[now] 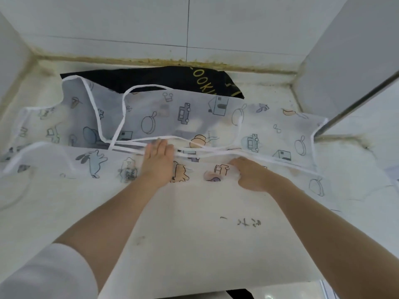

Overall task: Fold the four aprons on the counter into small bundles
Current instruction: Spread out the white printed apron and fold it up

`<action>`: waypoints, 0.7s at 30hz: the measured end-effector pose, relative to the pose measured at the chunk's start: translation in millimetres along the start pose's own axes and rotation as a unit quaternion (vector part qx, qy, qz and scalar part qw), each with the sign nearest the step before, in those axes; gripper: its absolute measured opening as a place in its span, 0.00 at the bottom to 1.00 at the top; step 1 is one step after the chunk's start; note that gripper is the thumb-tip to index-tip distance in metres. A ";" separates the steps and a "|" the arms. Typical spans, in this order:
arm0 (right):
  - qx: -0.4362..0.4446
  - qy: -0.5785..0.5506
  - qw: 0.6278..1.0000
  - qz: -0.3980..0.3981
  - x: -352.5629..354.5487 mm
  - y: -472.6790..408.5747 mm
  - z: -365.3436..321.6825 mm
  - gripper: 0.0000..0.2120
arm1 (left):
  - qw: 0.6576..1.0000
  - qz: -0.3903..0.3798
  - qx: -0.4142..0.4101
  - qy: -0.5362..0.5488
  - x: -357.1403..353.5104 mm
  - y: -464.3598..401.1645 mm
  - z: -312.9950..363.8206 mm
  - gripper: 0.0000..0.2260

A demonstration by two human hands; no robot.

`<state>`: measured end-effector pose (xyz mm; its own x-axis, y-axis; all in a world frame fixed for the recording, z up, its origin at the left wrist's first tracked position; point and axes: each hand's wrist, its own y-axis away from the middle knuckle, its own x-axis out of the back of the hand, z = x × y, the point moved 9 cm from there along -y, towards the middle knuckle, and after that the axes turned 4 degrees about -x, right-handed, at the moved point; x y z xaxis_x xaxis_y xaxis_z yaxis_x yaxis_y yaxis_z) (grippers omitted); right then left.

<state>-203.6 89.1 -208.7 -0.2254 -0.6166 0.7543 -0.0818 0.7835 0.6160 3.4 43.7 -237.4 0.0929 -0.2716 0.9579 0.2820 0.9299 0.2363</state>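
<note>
A translucent white apron (177, 212) with cartoon animal prints lies spread over the counter in front of me. Behind it lies a second see-through apron (172, 113) printed with pans, cars and houses, its white ties (123, 117) looping across it. A black apron (172, 79) with yellow lettering sticks out from under that one near the wall. My left hand (158, 157) presses flat, fingers straight, on the near apron's far edge where the ties cross. My right hand (248, 171) rests on the same edge to the right, its fingers bent onto the fabric.
The pale counter (354, 169) is boxed in by a tiled back wall (194, 29), a left wall and a grey panel (356, 61) on the right. Stained sealant runs along the back joint. The counter's front edge (237, 288) is just below my forearms.
</note>
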 end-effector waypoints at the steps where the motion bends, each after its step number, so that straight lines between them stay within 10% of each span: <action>1: 0.008 -0.009 1.000 0.000 0.7 1.6 1.4 0.26 | 1.000 0.005 -0.013 0.005 1.1 -3.3 18.0 0.32; 8: 0.076 -0.005 0.997 0.006 -5.6 -3.1 7.2 0.29 | 0.950 0.031 -0.214 0.227 -11.9 -14.9 141.7 0.31; 21: -0.024 0.183 0.979 -0.093 27.4 2.9 86.6 0.11 | 0.945 0.021 -0.138 0.295 -18.9 -14.6 129.3 0.21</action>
<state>-294.0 81.2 -205.9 0.1518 -0.7411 0.6541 -0.0414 0.6564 0.7533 -126.0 67.3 -237.9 0.6034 -0.4033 0.6880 0.4967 0.8650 0.0714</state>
